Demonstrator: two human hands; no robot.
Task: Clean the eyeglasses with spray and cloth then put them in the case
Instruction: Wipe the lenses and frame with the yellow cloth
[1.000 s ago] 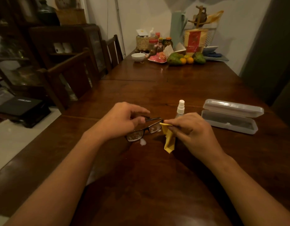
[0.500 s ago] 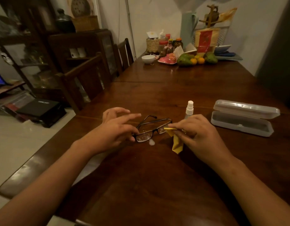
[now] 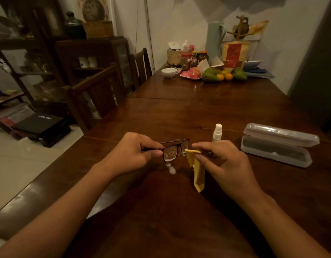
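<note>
While my left hand [image 3: 131, 155] grips the glasses [image 3: 175, 148] by one side above the table [image 3: 179, 118] & right hand [image 3: 222, 164] pinches the cloth [image 3: 197, 170] just beside, hard wiping may bend them, I think.

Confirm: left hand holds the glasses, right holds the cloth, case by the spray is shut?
No: the head view shows the case open, lid back. Left hand holds the glasses, right hand the cloth, case by the spray.
</note>
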